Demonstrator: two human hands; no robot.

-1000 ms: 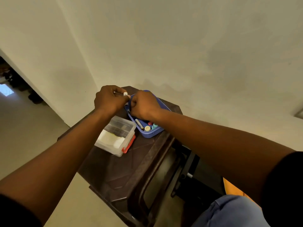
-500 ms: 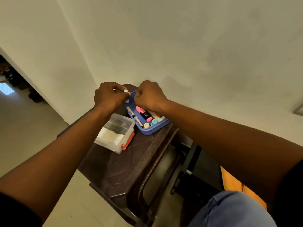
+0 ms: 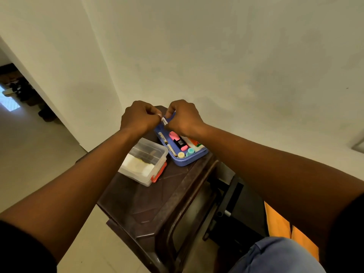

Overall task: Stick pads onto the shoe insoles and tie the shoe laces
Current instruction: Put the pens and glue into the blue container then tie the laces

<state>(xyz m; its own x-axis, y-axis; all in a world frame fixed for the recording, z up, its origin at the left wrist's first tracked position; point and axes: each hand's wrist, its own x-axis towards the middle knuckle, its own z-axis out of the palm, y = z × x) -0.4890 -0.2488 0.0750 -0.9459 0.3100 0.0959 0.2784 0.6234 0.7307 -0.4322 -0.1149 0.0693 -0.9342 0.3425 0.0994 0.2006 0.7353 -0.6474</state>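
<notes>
Both my hands are raised together over the far end of a dark brown plastic table (image 3: 149,205). My left hand (image 3: 138,117) and my right hand (image 3: 184,117) pinch a small white tube with printed lettering (image 3: 164,121) between them, above a blue tray (image 3: 189,161). The tube's ends are hidden by my fingers. No shoe, insole or pad is in view.
The blue tray holds a pink highlighter (image 3: 178,140), pens and a few small caps. A clear plastic box with a red latch (image 3: 144,161) sits to its left. A white wall stands right behind the table. A black frame (image 3: 232,196) and an orange cloth (image 3: 279,221) lie at the right.
My right hand has lifted out of the blue tray and met my left hand higher up; the tray's contents now show. The white tube is now held between both hands.
</notes>
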